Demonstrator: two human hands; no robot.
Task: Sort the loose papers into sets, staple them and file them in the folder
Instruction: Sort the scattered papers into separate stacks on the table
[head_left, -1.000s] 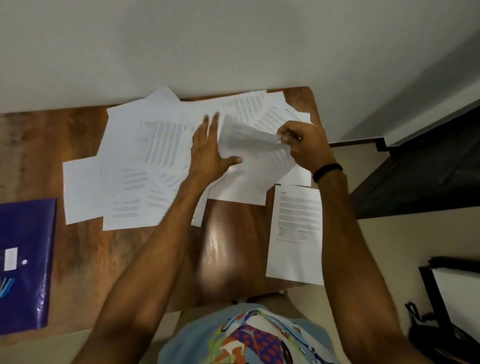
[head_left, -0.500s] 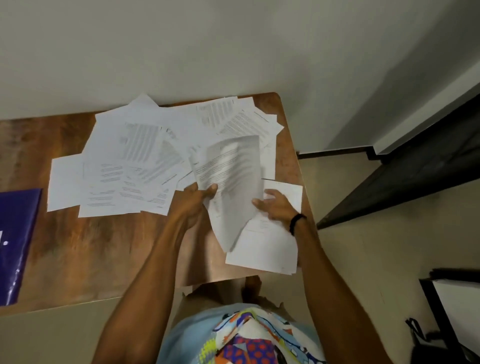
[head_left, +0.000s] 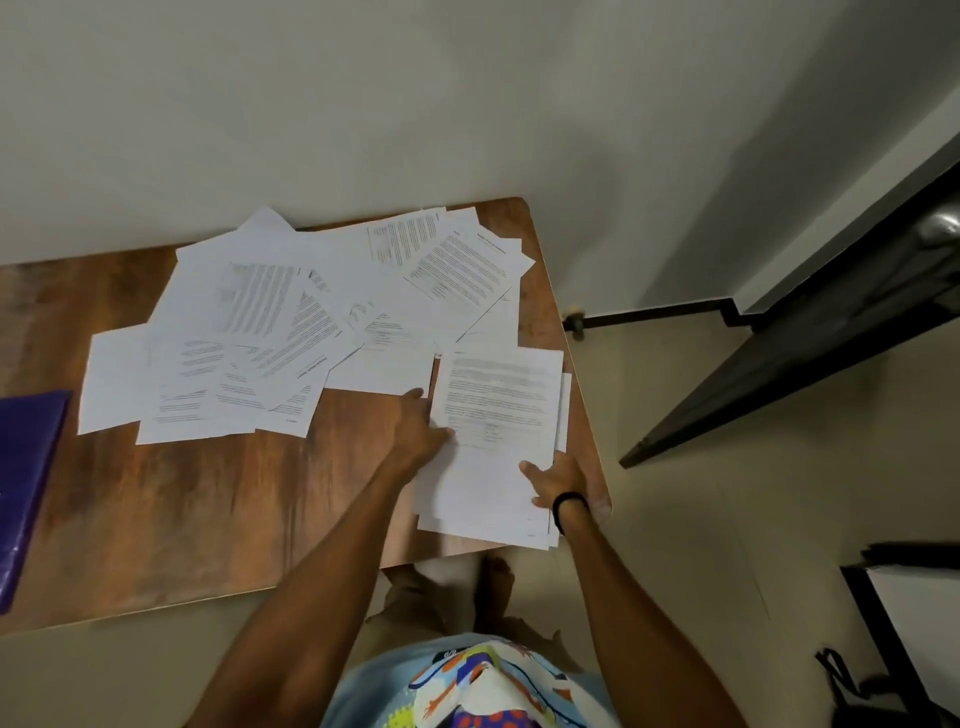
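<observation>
**deskrat:** So where's the sorted set (head_left: 498, 415) right now, and why are both hands on it?

**paperjam:** It's lying flat, with the table (head_left: 208, 519) corner nearest the person's right side directly under it. The left hand (head_left: 421, 434) is against its left edge, fingers straight and apart and pointing away from the person, pressing rather than gripping. The right hand (head_left: 561, 478) is on its near right corner with digits on top of the sheet. I can't tell whether any curl under the edge, so pinch or press is anyone's guess. My read is that they're squaring it up, since sheet edges peek out along its right and near sides.

**deskrat:** Which way does it point?

**paperjam:** The long axis runs away from the person toward the wall, tipped a little. The text block is at the far end and the blank part is near the body, so it looks the right way up for reading.

**deskrat:** And everything else?

**paperjam:** The loose papers (head_left: 270, 332) fan out to the left of that set and beyond it, overlapping at all angles, and the closest one is just beside its far left corner. The purple folder (head_left: 28, 483) is well apart, way off to the set's left. I don't see a stapler, so I'd say it's early days and most sorting is yet to come.
</observation>
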